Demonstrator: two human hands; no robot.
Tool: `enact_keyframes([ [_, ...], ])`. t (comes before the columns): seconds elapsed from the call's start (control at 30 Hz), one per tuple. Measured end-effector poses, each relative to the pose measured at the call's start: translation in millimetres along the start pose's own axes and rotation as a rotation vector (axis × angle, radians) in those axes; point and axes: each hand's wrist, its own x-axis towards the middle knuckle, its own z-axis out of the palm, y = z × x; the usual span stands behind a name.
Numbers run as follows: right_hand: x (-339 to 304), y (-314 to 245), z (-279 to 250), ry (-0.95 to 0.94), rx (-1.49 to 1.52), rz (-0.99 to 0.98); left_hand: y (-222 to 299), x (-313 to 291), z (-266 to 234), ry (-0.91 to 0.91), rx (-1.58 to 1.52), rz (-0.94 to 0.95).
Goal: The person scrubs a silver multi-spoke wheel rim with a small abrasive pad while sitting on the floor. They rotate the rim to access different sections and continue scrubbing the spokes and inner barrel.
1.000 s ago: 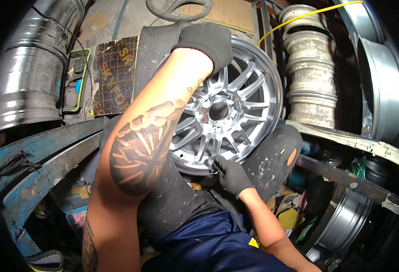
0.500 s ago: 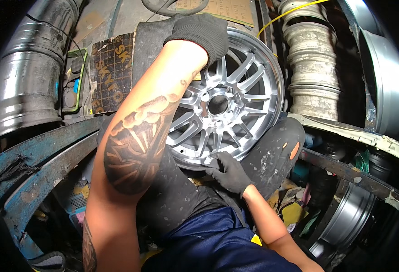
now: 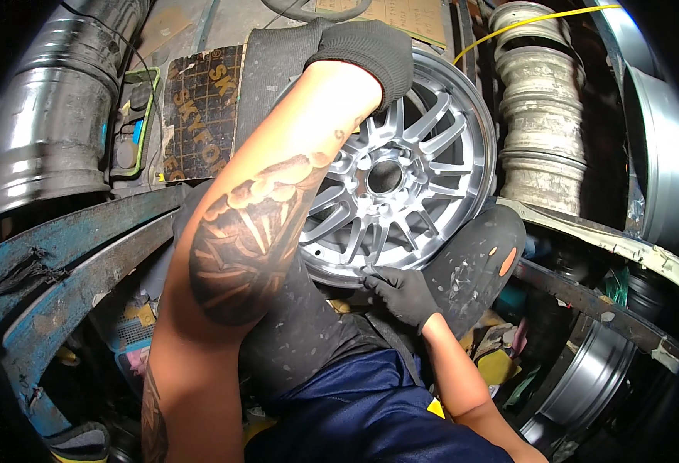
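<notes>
Wheel [image 3: 407, 179], against the legs [image 3: 471, 258], looks already bright, what remains unclear, with left hand [image 3: 366, 58] at its far side, right hand [image 3: 405, 295] curled at its near side, both grips unreadable.

dark ribbed-cuff gloves [image 3: 406, 298] | navy-blue top [image 3: 339, 409] | speckled dark trousers [image 3: 471, 266], ripped at right knee

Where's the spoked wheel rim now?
In the head view, slightly right of centre: the spoked wheel rim lies between the left hand above and right hand below.
</notes>
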Motion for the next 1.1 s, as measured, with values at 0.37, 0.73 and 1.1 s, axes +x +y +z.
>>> enact_keyframes([
  [0.37, 2.7, -21.6, 3.8, 0.086, -0.738, -0.072, 7.5, 2.8, -3.6, -0.074, 0.03, -0.028],
  [0.73, 21.6, -42.6, 1.5, -0.132, -0.771, -0.069, 6.2, 5.0, -4.3, -0.102, -0.002, -0.029],
  [1.1, 20.1, -33.5, -1.7, -0.126, -0.601, -0.197, 8.2, 1.2, -4.9, -0.047, 0.041, 0.009],
])
